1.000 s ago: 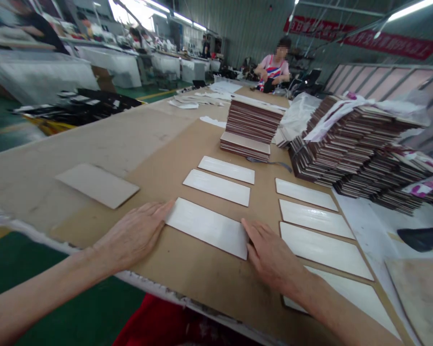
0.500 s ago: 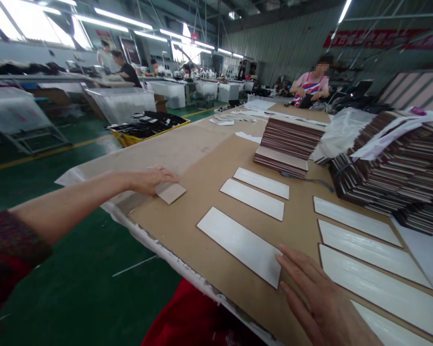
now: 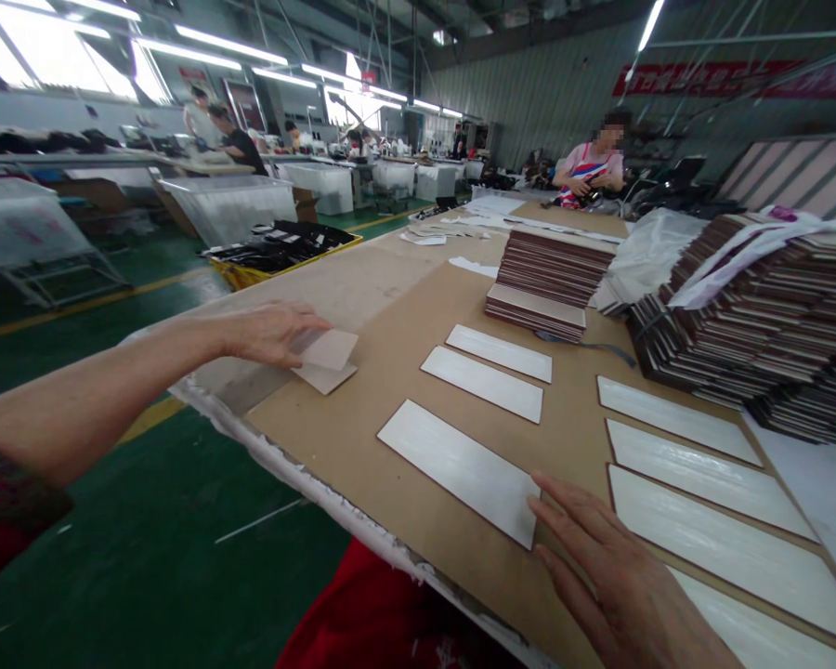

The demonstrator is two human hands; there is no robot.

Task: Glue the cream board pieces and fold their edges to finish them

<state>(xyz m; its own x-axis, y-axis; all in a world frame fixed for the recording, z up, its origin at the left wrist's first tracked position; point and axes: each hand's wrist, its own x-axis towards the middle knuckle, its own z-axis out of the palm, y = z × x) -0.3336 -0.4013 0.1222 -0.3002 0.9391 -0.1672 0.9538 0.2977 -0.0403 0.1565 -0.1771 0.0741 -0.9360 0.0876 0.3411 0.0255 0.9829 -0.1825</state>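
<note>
At the table's left edge, my left hand pinches a small beige card, tilted up off the surface. Another beige card lies flat just beneath it. My right hand has its fingers stretched out, with the fingertips at the right end of a white rectangular panel with a dark edge. Beyond that panel lie two narrower white strips, side by side. To the right of my right hand are several more white panels, partly covered by the hand and wrist at the front.
A stack of brown-edged boards stands farther back on the table. Larger stacks fill the right side. A yellow crate of black pieces sits beyond the left edge. Across the table, a person in a striped apron handles something dark.
My left hand has lifted a beige card off the one below, raising it at a tilt. My right hand stays beside the white panel. The whole view has shifted slightly.
</note>
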